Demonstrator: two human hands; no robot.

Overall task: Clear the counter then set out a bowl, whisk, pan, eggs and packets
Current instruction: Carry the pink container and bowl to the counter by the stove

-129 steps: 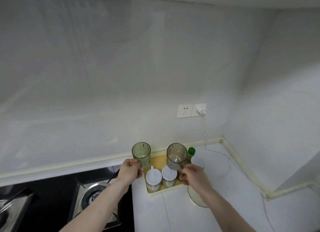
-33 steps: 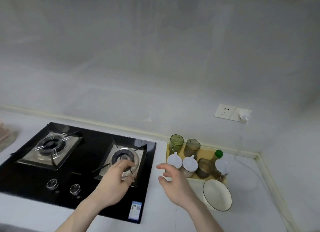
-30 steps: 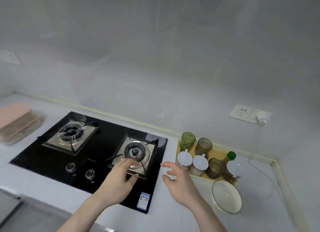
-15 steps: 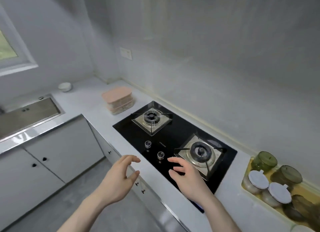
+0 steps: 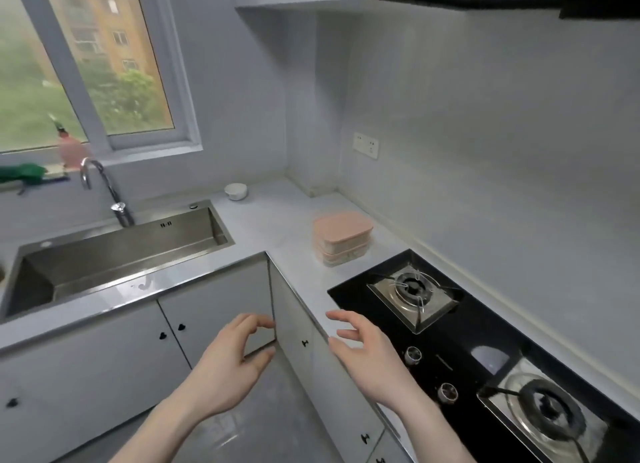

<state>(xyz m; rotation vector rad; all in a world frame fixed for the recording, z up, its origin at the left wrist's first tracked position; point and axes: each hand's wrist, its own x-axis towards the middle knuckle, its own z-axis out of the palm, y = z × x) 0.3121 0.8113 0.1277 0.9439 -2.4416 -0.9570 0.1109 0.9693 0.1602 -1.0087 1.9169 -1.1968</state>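
Observation:
Both hands float empty in front of me over the corner of the white cabinets. My left hand (image 5: 228, 362) has loosely curled fingers and holds nothing. My right hand (image 5: 367, 355) is spread open above the counter's front edge, beside the black gas hob (image 5: 460, 355). On the grey counter (image 5: 277, 220) stands a stack of two pink-lidded boxes (image 5: 343, 237) to the left of the hob. A small white bowl (image 5: 236, 191) sits in the far corner near the sink. The yellow tray with jars and the large bowl are out of view.
A steel sink (image 5: 114, 258) with a curved tap (image 5: 104, 192) fills the left. White cabinet doors (image 5: 214, 310) with black knobs run below the counter. A window (image 5: 86, 64), a pink bottle (image 5: 69, 151) and a green cloth (image 5: 24, 173) are at the back left.
My view has swung left from the tray corner, past the hob, to the sink and window. Both hands let go of the green cups earlier and have stayed empty while moving left.

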